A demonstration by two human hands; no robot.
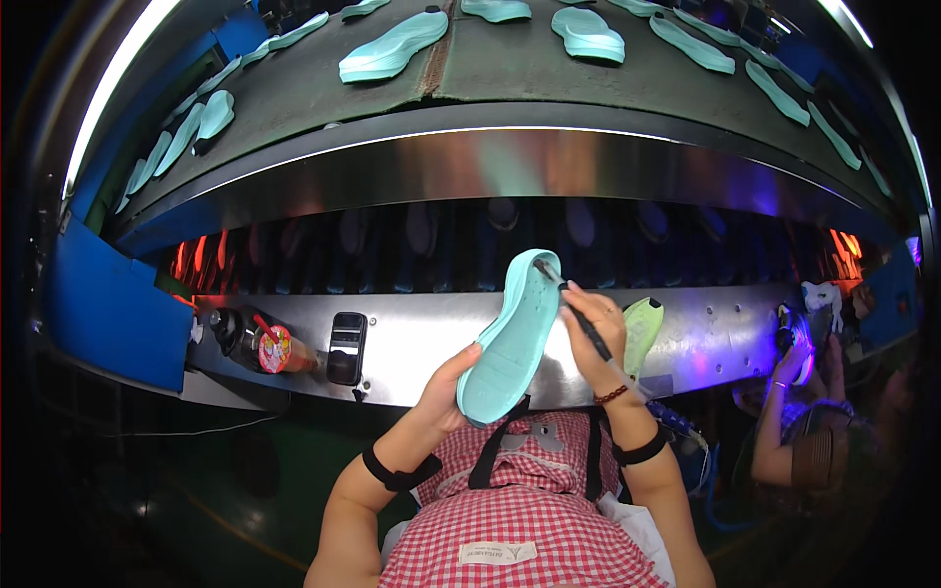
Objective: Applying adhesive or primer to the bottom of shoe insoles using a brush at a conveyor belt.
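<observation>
My left hand (447, 390) grips the near end of a light turquoise shoe sole (514, 343), its hollow inner side facing up and its far end pointing away from me. In my right hand (596, 338) is a dark, pen-like brush (586, 327) with a pale tube trailing from its back end. The tip of the brush meets the inside of the sole near the far rim. Just right of my right hand, a yellow-green sole (642, 333) lies on the metal ledge, partly covered by that hand.
A conveyor belt (490, 83) carrying several turquoise soles (394, 47) runs across the far side. On the metal ledge (412, 333) at left stand a phone (346, 349), a drink cup (278, 350) and a dark bottle (228, 329). At right, another person's hand (792, 365) holds a shoe part.
</observation>
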